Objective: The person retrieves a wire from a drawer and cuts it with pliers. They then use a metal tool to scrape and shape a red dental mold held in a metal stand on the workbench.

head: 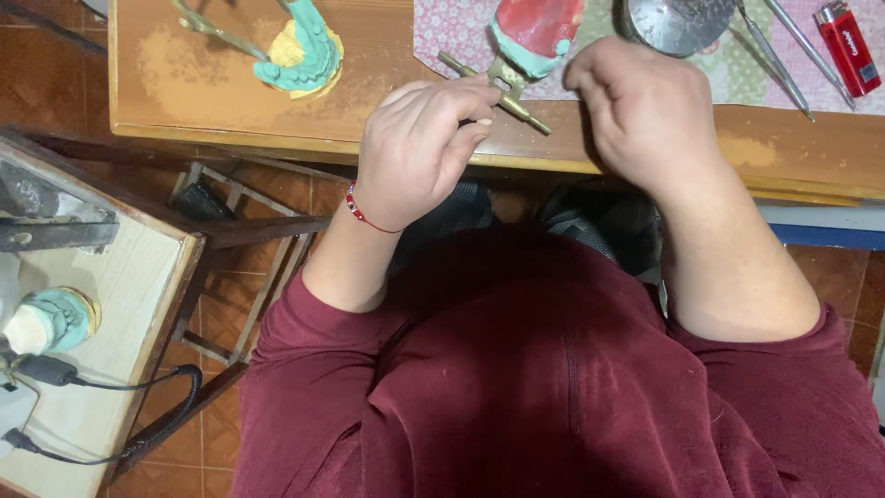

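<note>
A brass hinged frame carrying a teal-and-red dental cast lies at the near edge of the wooden table. My left hand has its fingers curled around the frame's brass rod, thumb and forefinger pinching it. Just right of the cast, my right hand hovers with bent fingers; what it grips is hidden behind the hand. A red string bracelet circles my left wrist.
A second teal and yellow cast on a brass frame lies at the table's left. A metal bowl, thin metal tools and a red lighter sit at the right on patterned cloth. A side stand with another cast and cables is lower left.
</note>
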